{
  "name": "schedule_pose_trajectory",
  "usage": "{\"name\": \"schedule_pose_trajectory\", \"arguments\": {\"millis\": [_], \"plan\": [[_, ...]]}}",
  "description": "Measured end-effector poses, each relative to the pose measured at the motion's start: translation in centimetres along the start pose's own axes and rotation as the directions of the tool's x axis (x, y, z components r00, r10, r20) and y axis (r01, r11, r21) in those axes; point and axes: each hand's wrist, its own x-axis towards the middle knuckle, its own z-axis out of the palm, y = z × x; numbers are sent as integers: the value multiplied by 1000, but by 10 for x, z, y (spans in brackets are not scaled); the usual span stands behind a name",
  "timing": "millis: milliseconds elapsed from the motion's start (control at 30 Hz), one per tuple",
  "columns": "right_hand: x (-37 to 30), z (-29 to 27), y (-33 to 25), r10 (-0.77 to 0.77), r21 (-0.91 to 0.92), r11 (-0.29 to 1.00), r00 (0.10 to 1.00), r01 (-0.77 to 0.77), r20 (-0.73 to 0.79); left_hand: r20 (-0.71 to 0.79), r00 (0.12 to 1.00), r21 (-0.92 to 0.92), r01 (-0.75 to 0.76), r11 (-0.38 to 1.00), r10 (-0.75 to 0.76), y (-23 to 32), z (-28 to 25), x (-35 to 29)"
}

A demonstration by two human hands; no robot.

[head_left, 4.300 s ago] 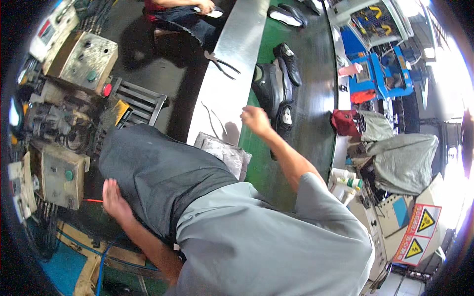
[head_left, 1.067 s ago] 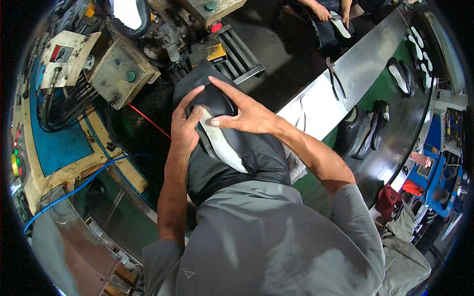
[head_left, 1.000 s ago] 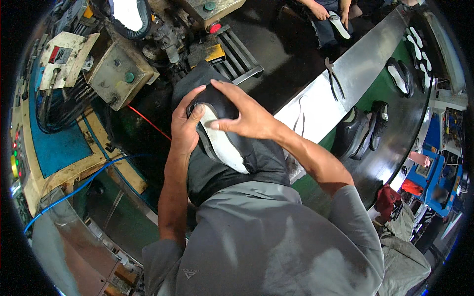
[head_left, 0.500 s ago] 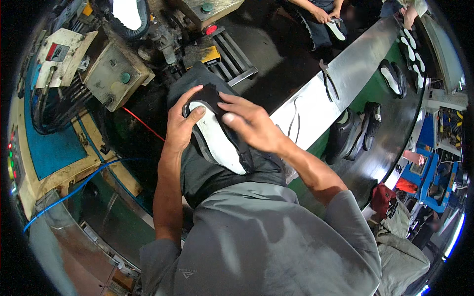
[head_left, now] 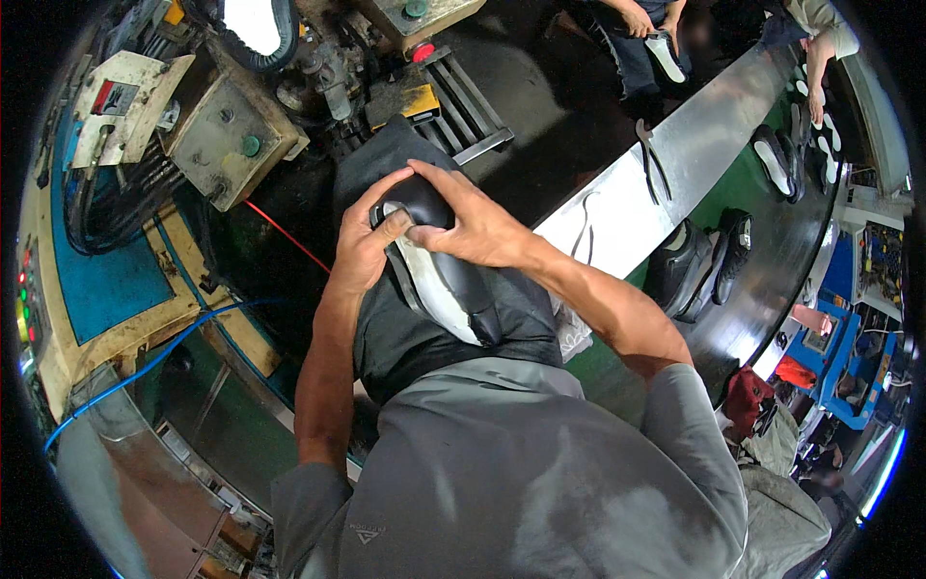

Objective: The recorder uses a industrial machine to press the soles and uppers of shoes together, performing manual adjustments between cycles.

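A black shoe upper (head_left: 471, 289) with a long white sole-shaped piece (head_left: 436, 291) on its face lies over my lap, its rounded end away from me. My left hand (head_left: 363, 239) grips that far end from the left, thumb pressed on the white piece. From the right my right hand (head_left: 479, 224) curls round the same end, fingers over the smooth black part and thumb close to the left thumb. Under both hands, part of the far edge is hidden.
To the right, pliers (head_left: 652, 164) and a thin metal tool (head_left: 585, 224) lie on a metal ledge (head_left: 714, 111). Beyond stand black shoes (head_left: 678, 265). At far right a co-worker's hand (head_left: 816, 104) reaches to white soles; another person holds a shoe piece (head_left: 666, 58). Machine boxes (head_left: 231, 145) stand left.
My right hand has come in from beside the upper and closed round its far end. The black part there now shows smooth and rounded. At far right a co-worker's arm has reached lower.
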Motion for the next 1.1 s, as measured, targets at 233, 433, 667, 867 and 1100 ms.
{"name": "schedule_pose_trajectory", "arguments": {"millis": [233, 433, 667, 867, 1100], "plan": [[3, 11, 30, 115, -53, 991, 987, -121, -110, -142, 972, 98, 202, 975, -187, -1, 21, 16], [-4, -6, 28, 193, 223, 960, 977, -170, -88, -211, 942, -18, 263, 965, -261, -2, 32, 11], [-14, 0, 36, 193, 543, 829, 979, -132, -58, -221, 954, -186, 162, 969, -201, -30, 40, -11], [-8, 2, 39, 240, 339, 921, 965, -191, -109, -155, 970, -104, 173, 979, -188, -40, 23, -2], [-16, 10, 38, 241, 733, 667, 970, -131, -46, -135, 985, -90, 99, 991, -111, -39, 30, -5]]}}
